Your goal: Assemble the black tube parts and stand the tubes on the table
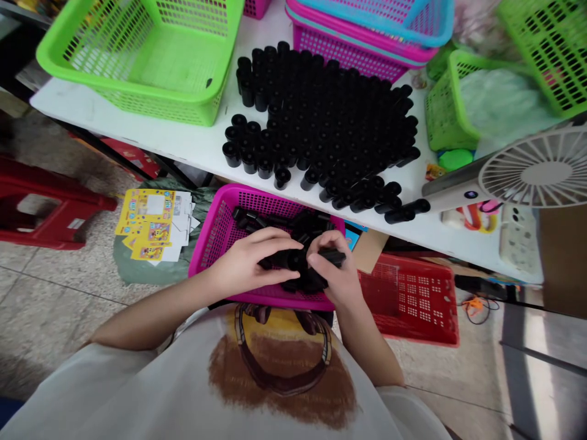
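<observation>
Both hands are over a magenta basket (212, 232) on my lap, which holds many loose black cylindrical parts (250, 218). My left hand (259, 260) has its thumb and fingers curved around a black part near the basket's middle. Close beside it on the right, my right hand (337, 266) grips a black cylinder (333, 256) between thumb and fingers. The two hands' parts lie close together; whether they touch is unclear. Beyond the basket, a large group of black cylinders (321, 122) stands on the white table (151, 135), with a few lying at its right edge.
A green basket (169, 61) stands at the table's left. Stacked magenta and blue baskets (358, 46) are behind the cylinders. At right are a white fan (545, 173) and a green basket (454, 116). A red crate (413, 299) and a red stool (41, 205) are below table height.
</observation>
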The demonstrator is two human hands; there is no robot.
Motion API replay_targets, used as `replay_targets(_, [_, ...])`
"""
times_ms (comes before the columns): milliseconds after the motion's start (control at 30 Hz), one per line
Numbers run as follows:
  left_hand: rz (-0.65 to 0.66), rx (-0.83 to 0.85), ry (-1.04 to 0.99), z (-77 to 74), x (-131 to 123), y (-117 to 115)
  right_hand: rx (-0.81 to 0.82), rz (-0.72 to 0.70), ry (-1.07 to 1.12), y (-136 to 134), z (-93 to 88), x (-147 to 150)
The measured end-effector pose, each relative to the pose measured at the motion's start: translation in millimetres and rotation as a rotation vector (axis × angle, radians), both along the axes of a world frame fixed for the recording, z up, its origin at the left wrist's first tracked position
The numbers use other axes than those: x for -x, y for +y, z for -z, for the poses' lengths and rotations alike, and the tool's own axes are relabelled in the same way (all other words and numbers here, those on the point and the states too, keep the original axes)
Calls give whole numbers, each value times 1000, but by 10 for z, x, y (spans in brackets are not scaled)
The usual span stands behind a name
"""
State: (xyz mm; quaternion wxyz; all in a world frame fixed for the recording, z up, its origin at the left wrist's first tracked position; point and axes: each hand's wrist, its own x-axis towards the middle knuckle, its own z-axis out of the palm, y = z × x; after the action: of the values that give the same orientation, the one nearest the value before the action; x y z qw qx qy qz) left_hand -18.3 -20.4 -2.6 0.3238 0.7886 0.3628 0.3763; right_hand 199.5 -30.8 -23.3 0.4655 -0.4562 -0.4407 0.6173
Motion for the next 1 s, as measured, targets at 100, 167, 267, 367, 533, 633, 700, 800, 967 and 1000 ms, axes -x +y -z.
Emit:
replay_targets(100, [-34, -14, 17, 51, 34, -8, -242, 95, -309, -10, -42, -21])
replay_targets(167, [-42, -37, 19, 69, 65, -5, -363, 88, -527, -11, -65, -33])
replay_targets(267, [-29, -80, 13, 79, 82, -16, -475, 83, -742, -29, -59, -42])
replay_targets(367, [-23, -88, 6, 87, 50, -49, -494, 89, -887, -76, -32, -19])
replay_targets(533, [-29, -9, -10, 103, -22, -96, -417, 68, -1136, -146, -43, 80])
replay_targets(633, [-44, 23, -17, 101, -34, -102, -450, 75, -1213, -160, -62, 123])
replay_targets(700, [-60, 32, -24, 96, -34, -101, -476, 89, -1233, -170, -68, 139])
replay_targets(800, [-96, 43, -27, 87, -33, -98, -484, 80, -1268, -196, -71, 159])
replay_targets(967, [-105, 98, -8, 83, -15, -91, -458, 33, -1317, -214, -82, 185])
replay_targets(1000, [-103, 108, -8, 82, -11, -90, -441, 32, -1325, -208, -85, 186])
